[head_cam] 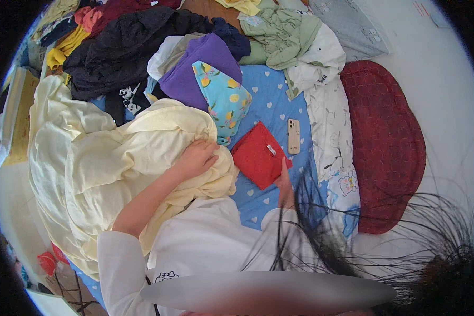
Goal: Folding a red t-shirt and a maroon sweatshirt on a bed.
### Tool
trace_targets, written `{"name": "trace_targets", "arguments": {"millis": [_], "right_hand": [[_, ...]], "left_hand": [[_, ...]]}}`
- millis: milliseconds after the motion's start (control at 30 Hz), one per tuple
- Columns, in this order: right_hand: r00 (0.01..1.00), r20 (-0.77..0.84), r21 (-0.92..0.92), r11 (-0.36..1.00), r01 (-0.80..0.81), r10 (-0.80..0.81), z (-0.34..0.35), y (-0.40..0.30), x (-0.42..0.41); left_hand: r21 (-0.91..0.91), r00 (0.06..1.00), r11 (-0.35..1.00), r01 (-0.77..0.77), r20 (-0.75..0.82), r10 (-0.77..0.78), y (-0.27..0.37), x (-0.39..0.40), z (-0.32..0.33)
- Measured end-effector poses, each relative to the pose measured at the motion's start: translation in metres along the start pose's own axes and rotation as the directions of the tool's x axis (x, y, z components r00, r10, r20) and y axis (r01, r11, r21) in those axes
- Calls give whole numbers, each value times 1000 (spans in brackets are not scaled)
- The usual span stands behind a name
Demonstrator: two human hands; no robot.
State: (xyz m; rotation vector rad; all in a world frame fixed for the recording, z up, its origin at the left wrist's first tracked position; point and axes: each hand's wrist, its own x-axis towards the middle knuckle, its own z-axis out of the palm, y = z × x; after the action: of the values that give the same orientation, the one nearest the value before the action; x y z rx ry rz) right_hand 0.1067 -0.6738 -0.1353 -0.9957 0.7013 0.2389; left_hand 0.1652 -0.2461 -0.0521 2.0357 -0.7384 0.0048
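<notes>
My right hand (285,177) grips the right corner of a folded red cloth (256,156), thumb on top and the other fingers hidden beneath. A small white label shows on the cloth. On the cream satiny fabric (142,158) that covers my lap rests my left hand (198,157), palm down with its fingers loosely together. Whether it pinches the fabric cannot be made out. Just beyond the red cloth lies a folded turquoise cloth with a lemon print (227,100), partly over a folded purple cloth (203,71). A phone (293,136) lies face down to the right.
A blue sheet with white hearts (270,87) lies beneath. Black garments (122,51) are heaped at the far left, a green garment (284,35) at the far right. White printed fabric (328,130) borders a dark red quilted mat (383,146). Loose hair crosses the lower right.
</notes>
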Motion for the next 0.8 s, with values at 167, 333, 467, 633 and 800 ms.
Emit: {"name": "trace_targets", "arguments": {"millis": [167, 333, 467, 633, 800], "right_hand": [[958, -277, -303, 953, -14, -74, -20, 0, -20], [931, -323, -431, 902, 13, -169, -36, 60, -24], [797, -362, -714, 693, 96, -483, -114, 66, -2], [832, -330, -943, 187, -274, -446, -35, 52, -4], [522, -62, -997, 28, -73, -850, 10, 11, -10]], "left_hand": [[44, 994, 999, -13, 113, 8, 9, -1, -12], [108, 997, 992, -68, 49, 63, 4, -5, 0], [111, 994, 989, -99, 45, 95, 15, 5, -2], [152, 995, 988, 21, 96, -36, 12, -14, -10], [262, 996, 962, -81, 49, 70, 9, -13, 5]]}}
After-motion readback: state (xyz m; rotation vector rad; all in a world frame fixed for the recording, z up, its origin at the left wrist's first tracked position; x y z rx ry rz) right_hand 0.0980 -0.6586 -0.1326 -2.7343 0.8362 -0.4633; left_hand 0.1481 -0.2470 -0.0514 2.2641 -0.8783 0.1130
